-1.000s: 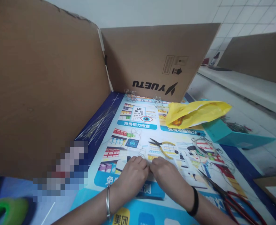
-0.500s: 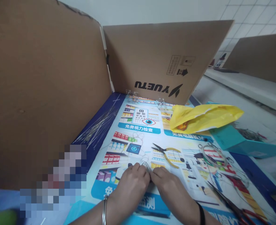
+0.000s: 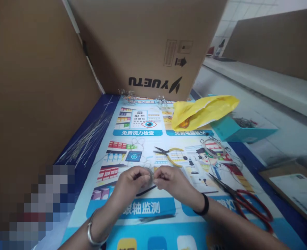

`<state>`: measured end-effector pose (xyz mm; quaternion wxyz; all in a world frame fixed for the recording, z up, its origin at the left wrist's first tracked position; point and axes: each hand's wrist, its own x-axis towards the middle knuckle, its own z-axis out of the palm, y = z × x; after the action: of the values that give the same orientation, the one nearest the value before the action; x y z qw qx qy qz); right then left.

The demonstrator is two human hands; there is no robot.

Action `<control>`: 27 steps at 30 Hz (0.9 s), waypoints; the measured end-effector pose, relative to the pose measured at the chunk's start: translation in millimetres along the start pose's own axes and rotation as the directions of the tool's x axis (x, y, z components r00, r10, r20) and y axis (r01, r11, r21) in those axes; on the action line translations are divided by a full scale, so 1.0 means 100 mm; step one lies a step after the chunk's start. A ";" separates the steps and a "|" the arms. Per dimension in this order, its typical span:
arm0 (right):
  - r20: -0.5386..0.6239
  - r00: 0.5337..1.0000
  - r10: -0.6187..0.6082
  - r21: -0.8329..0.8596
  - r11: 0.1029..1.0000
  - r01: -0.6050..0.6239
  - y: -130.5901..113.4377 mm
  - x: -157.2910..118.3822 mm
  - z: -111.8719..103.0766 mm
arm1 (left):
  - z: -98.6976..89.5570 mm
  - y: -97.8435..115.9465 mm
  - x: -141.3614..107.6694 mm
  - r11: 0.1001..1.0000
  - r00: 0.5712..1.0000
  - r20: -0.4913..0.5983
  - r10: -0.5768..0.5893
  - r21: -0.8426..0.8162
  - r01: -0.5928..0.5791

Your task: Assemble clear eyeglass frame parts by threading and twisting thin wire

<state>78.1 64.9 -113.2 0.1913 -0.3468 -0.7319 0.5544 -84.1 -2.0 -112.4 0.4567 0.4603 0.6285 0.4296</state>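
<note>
Near the middle of the printed mat, my left hand [image 3: 132, 182] is closed, thumb against fingers, on a small bundle of thin looped wire [image 3: 150, 170]. My right hand [image 3: 170, 178] pinches at the right side of the same bundle; its fingertips almost meet those of the left. The bundle's lower part is hidden by my fingers. Just beyond the hands lie pliers [image 3: 174, 160] with yellow handles, jaws apart. Scissors [image 3: 243, 201] with red handles rest to the right, partly behind my right forearm. A thin dark strip [image 3: 145, 191] lies below my hands.
Straight wires [image 3: 91, 137] lie along the left side. Wire pieces [image 3: 127, 96] stand by the cardboard panel [image 3: 148, 45] at the back. A yellow bag [image 3: 205, 110] leans on a teal box [image 3: 230, 128] holding metal bits. A wire coil [image 3: 214, 147] lies at right; dark wires [image 3: 157, 218] lie in front.
The camera view has shifted right and downward. Both hands have turned so that thumbs and fingertips show, still together at the wire bundle. The scissors now show more fully.
</note>
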 end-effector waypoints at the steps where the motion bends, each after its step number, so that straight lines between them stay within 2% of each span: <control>1: 0.015 0.999 0.038 0.147 0.988 -0.039 0.02 0.01 0.01 | 0.01 -0.01 0.00 0.992 0.999 0.023 -0.049 -0.115 0.051; 4: 0.039 0.997 0.063 0.412 0.908 -0.074 0.11 0.02 0.08 | 0.07 -0.02 -0.01 0.938 0.993 0.060 -0.099 -0.327 0.113; 9: 0.017 0.998 0.063 0.474 0.878 -0.063 0.18 0.03 0.13 | 0.10 -0.02 -0.04 0.912 0.994 0.060 -0.088 -0.397 0.105; 13: -0.004 0.996 0.085 0.451 0.890 -0.074 0.18 0.02 0.12 | 0.07 -0.02 -0.02 0.950 0.993 0.079 -0.092 -0.290 0.111; 17: -0.012 0.997 0.071 0.380 0.923 -0.061 0.18 0.03 0.12 | 0.04 -0.07 0.01 0.994 0.998 0.027 -0.049 -0.093 0.051; 20: 0.007 0.999 0.036 0.215 0.976 -0.036 0.16 0.06 0.06 | 0.02 -0.11 0.02 0.992 0.998 -0.023 0.051 0.116 -0.048; 23: 0.056 0.997 -0.059 -0.147 0.987 0.067 0.05 0.07 -0.07 | 0.00 -0.15 0.04 0.925 0.978 -0.077 0.196 0.346 -0.158; 25: 0.152 0.980 -0.126 -0.423 0.888 0.179 -0.05 0.02 -0.18 | -0.02 -0.17 0.06 0.870 0.960 -0.082 0.266 0.449 -0.203; 27: 0.355 0.925 -0.137 -0.615 0.711 0.341 -0.16 -0.08 -0.27 | -0.03 -0.19 0.08 0.822 0.949 -0.067 0.308 0.521 -0.230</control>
<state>96.4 75.1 -89.1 0.0188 -0.2102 -0.9396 0.2696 -91.8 0.9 -131.8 0.2063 0.6148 0.6798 0.3425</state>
